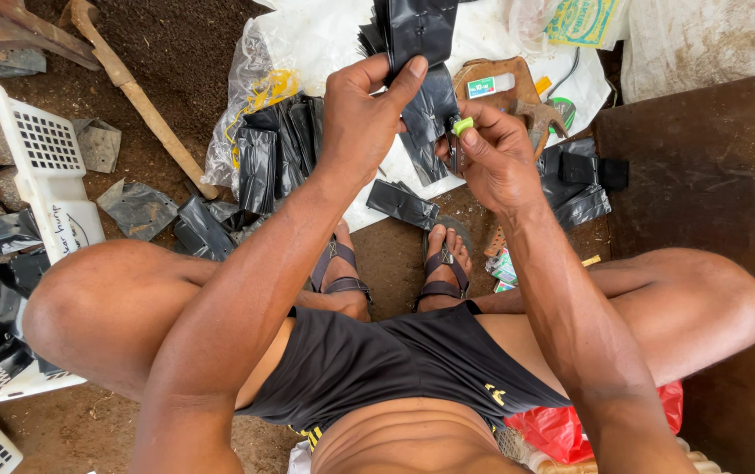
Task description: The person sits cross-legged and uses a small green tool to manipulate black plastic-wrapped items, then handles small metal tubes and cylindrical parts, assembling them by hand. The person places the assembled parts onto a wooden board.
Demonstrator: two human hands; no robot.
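Left hand point(361, 112) closed, thumb pinching floppy black plastic bags point(419, 53), held up over white plastic sheet point(325, 39) on dirt floor. Right hand point(493, 156) closed, fingertips pinching small green tool point(462, 125) against bags' lower edge.

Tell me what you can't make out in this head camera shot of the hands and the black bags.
- Small green tool: mostly covered by the right hand, so its kind is unclear.
- Black plastic bag: its top is cut off by the upper edge; the left hand covers part.
- White crate: runs past the left edge.
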